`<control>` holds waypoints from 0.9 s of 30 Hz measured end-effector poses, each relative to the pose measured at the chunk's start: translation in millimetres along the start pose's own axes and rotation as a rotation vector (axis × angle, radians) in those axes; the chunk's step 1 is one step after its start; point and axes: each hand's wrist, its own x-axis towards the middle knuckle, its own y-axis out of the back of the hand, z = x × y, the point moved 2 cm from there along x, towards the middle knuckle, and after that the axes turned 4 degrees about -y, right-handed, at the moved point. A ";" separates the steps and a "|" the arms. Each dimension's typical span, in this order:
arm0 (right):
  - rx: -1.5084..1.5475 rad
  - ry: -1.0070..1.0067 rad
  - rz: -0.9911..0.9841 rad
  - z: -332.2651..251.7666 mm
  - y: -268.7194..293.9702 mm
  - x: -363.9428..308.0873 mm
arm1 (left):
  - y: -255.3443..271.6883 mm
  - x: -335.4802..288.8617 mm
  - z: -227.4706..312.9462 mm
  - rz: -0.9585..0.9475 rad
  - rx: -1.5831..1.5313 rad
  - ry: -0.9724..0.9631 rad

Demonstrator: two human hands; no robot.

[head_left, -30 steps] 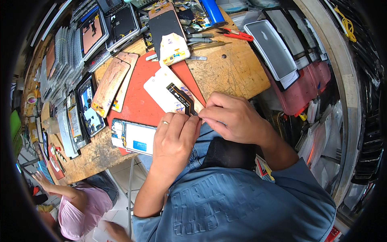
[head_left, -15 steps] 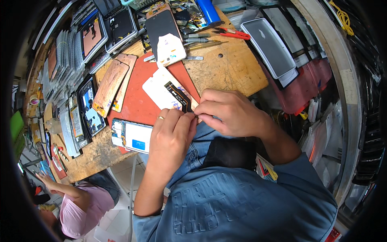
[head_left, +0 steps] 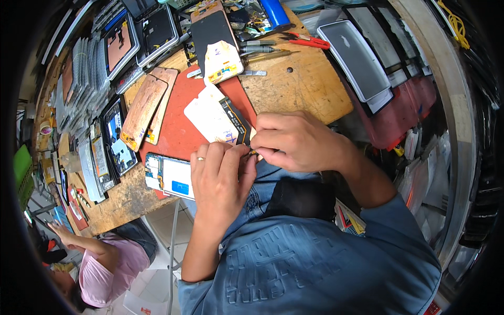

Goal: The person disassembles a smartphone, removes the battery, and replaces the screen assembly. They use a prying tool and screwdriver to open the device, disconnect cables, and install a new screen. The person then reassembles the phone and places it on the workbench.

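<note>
So the fiddly bit here is the black flex cable [head_left: 239, 126], which lies across the pale panel [head_left: 203, 116] on the red mat [head_left: 173, 121], with its lower end up at the fingertips. Left hand [head_left: 218, 176] and right hand [head_left: 289, 140] both have a narrow grip, thumb and finger pinched on that lower end, almost touching each other. Can't tell exactly what the tiny bit between them is, fingers cover most of it. My advice: go light, pinch close to the end and don't crease the ribbon, since flex like that probably hates sharp folds. I'd work in small nudges and let the panel take the cable's weight so nothing tugs on the long part. Also mind the left wrist, because the opened phone [head_left: 176, 177] sits right beside that hand at the front of the bench [head_left: 299, 86] and its exposed board could get bumped.
</note>
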 end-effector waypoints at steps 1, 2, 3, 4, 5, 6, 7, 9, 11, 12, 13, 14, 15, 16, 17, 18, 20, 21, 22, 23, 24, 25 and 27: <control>-0.002 0.008 -0.009 0.6 0.0 0.6 | 0.6 0.2 -0.3 -0.009 -0.012 0.010; 0.003 0.014 -0.007 1.7 -0.1 0.8 | 0.8 0.6 -1.0 -0.019 -0.024 0.020; 0.006 0.020 -0.005 2.8 0.3 0.8 | 0.5 1.1 -1.6 -0.027 -0.037 0.028; 0.009 0.026 -0.002 3.7 0.6 0.7 | 0.2 1.2 -2.0 -0.026 -0.036 0.028; 0.009 0.027 -0.008 4.4 1.0 0.5 | -0.4 1.3 -2.0 -0.026 -0.036 0.027; 0.010 0.028 -0.014 4.5 1.7 0.5 | -0.7 1.2 -1.7 -0.025 -0.035 0.027; 0.011 0.030 -0.021 4.6 2.2 0.8 | -0.8 1.0 -1.2 -0.024 -0.028 0.028; 0.021 0.046 -0.016 4.8 2.3 1.8 | -1.1 1.0 0.0 -0.023 -0.014 0.027; 0.023 0.052 -0.016 4.8 3.2 2.1 | -1.7 1.5 1.5 -0.019 0.009 0.011; 0.023 0.052 -0.020 4.0 4.0 2.3 | -1.8 1.3 2.3 -0.016 0.022 0.006; 0.023 0.053 -0.024 3.6 4.4 2.4 | -2.6 0.9 2.7 -0.010 0.022 0.007; 0.023 0.060 -0.016 3.6 4.7 2.4 | -3.8 0.4 3.0 -0.004 0.022 0.008; 0.023 0.067 -0.006 3.8 5.2 2.5 | -4.6 0.1 3.0 0.004 0.022 0.008; 0.022 0.074 0.003 4.1 5.5 2.6 | -5.0 -0.1 2.7 0.005 0.020 0.011; 0.028 0.073 -0.008 4.5 4.9 2.7 | -5.1 -0.5 2.1 0.006 0.018 0.013; 0.031 0.072 -0.018 4.9 4.5 2.8 | -5.3 -0.4 1.7 0.008 0.015 0.013; 0.017 0.077 -0.030 5.3 4.3 2.6 | -5.7 -0.2 2.0 0.005 0.018 0.014; 0.000 0.086 -0.033 5.4 4.3 2.6 | -5.6 -0.3 2.2 0.004 0.021 0.016; -0.016 0.094 -0.036 5.3 4.2 2.6 | -5.4 -0.4 2.3 0.007 0.025 0.009; -0.023 0.104 -0.031 5.0 4.1 2.7 | -5.1 -0.5 2.3 0.011 0.030 0.002; -0.027 0.111 -0.026 3.7 3.8 2.0 | -4.5 -1.3 3.3 0.011 0.033 -0.004; -0.032 0.118 -0.022 2.4 3.6 1.3 | -4.0 -1.9 4.5 0.009 0.037 -0.010; -0.042 0.131 -0.001 0.6 3.7 0.7 | -3.3 -2.4 6.0 0.006 0.047 -0.023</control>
